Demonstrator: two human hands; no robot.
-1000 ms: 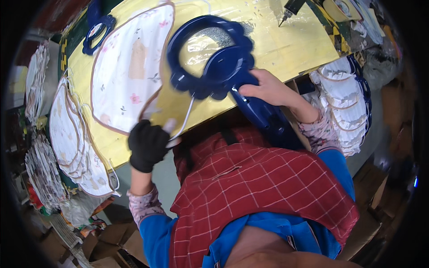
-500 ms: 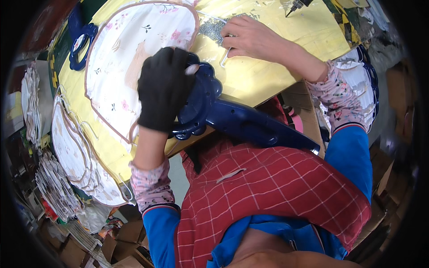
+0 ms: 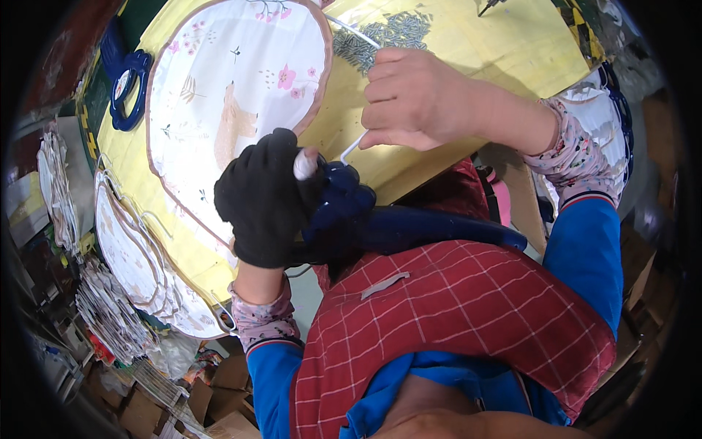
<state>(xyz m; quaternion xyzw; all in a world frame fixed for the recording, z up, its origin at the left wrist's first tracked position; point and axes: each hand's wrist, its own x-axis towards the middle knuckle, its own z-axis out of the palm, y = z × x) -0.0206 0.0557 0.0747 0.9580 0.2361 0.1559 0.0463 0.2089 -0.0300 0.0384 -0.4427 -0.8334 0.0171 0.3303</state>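
My left hand, in a black glove with the pale thumb tip showing, is closed on a dark blue plastic part. This part has a scalloped head and a long handle that lies across my lap at the table's edge. My bare right hand is closed around a thin white cord. One stretch of the cord runs up beside a large oval fabric panel; its lower end reaches the scalloped head by my left thumb. The panel is white with brown edging and printed flowers, and it lies flat beyond my left hand.
Loose metal screws lie in a pile beyond my right hand. A dark tool tip shows at the top. Another blue handled frame rests at the left. Stacked fabric panels hang along the table's left edge, with cardboard boxes below.
My right hand has moved from the screws toward me, bringing the cord's end to the blue part. That part has tilted and dropped nearer my lap, with my left hand lower.
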